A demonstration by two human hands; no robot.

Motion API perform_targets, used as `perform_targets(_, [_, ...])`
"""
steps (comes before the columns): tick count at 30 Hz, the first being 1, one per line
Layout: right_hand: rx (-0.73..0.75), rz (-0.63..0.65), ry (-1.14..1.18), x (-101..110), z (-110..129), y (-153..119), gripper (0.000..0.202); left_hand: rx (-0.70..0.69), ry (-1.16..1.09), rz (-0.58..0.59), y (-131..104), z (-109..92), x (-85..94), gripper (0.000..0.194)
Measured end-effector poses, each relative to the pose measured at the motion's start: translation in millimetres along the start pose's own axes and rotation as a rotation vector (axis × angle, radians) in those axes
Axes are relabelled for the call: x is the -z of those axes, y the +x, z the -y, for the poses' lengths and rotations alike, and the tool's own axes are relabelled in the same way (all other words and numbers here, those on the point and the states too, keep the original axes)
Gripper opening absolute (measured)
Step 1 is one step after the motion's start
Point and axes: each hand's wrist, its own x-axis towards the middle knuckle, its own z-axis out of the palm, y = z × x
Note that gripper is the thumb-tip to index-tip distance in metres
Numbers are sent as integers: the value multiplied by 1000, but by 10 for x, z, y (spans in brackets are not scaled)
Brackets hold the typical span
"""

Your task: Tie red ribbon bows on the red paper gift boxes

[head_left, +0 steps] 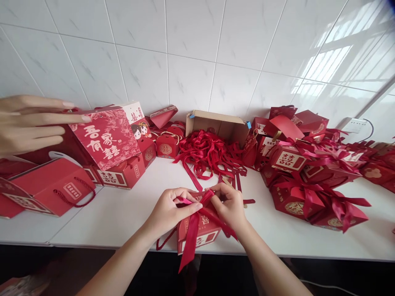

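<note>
Box (206, 228) in front of you, near the table's (123, 222) front edge; ribbon (191, 234) lies over its top, one tail hanging past the edge. No finished bow shows on it yet; your fingers hide any knot. Done, as far as visible: bow-tied boxes (298, 201) at right. Left: rope-handled carton (49, 185) shows no bow; loose ribbons (210, 150) remain heaped behind. Pose: both forearms reach inward, wrists bent; your left hand (173, 209) pinches ribbon between thumb and fingers, your right hand (230, 205) likewise, close beside it.
</note>
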Motion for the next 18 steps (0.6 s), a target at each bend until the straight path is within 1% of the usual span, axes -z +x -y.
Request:
perform_targets(3, [-66,88,96,9,-7,0,11,6,-77,24,23,3,40,26])
perform_targets(7, [-181,241,327,46,0,4,14,-29,-109,24,31,31,76,32])
perform_targets(10, [-205,392,469,206,-33,47,24,-33,-128,26,6,56,93,31])
perform_targets(12, [-172,483,537,356,-93,80,34,-45,-153,24,-19,78,110,28])
perform_targets(14, [-108,581,552,475,-169,87,53,-78,-184,21,-46,108,127,26])
perform_targets(15, [-72,648,535,506,-204,75,68,-94,-198,15,-60,127,133,27])
perform_targets(17, [-14,789,474,495,-248,19,101,-105,-221,-21,-88,180,136,34])
perform_targets(18, [-4,832,446,458,-255,-20,113,-90,-232,-58,-103,217,134,38])
